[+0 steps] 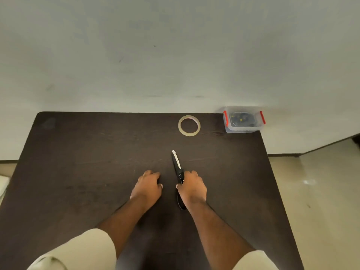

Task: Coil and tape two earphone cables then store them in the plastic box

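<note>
No writing we can read. Our right hand [191, 187] grips the scissors [177, 165]; left hand [148, 185] rests curled, holding nothing. Beyond the scissors: tape [189, 125], then the closed box [243, 119] right of it.

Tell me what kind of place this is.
Probably a plain indoor room, home or office. A dark wooden table stands against a bare pale wall, with a tiled floor beside it. On the table: a tape roll, scissors, a plastic box.
</note>
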Demonstrator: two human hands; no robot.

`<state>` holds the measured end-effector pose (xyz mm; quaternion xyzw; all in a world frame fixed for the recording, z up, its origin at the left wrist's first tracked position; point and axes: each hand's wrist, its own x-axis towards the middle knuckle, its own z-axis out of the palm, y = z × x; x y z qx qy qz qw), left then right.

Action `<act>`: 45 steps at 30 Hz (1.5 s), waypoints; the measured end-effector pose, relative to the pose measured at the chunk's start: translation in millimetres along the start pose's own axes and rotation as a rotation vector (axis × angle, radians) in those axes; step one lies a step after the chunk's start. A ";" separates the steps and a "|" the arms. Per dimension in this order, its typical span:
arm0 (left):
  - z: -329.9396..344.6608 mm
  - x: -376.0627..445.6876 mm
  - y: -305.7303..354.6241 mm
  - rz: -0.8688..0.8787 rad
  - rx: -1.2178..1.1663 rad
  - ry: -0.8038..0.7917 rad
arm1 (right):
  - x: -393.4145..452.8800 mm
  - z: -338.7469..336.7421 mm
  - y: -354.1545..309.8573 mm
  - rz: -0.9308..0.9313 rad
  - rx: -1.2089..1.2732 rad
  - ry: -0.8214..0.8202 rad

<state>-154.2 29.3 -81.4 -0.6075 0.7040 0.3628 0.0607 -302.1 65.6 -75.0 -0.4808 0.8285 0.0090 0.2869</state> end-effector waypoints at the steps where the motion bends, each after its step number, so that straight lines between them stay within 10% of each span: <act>1: -1.8 0.9 3.7 0.005 -0.002 -0.008 | 1.1 -5.6 2.3 0.030 0.016 -0.016; 26: -13.4 129.1 129.1 0.031 0.192 0.213 | 171.9 -96.7 42.2 0.057 -0.138 0.124; 33: -11.3 102.2 115.5 -0.030 0.167 0.188 | 123.0 -76.0 52.6 -0.142 -0.218 0.294; 40: 2.5 12.9 75.9 -0.114 0.259 0.071 | 22.4 -21.6 36.2 -0.292 -0.288 -0.023; 45: -19.6 -47.4 37.4 -0.078 0.263 0.149 | -31.4 -17.1 -4.6 -0.377 -0.364 0.071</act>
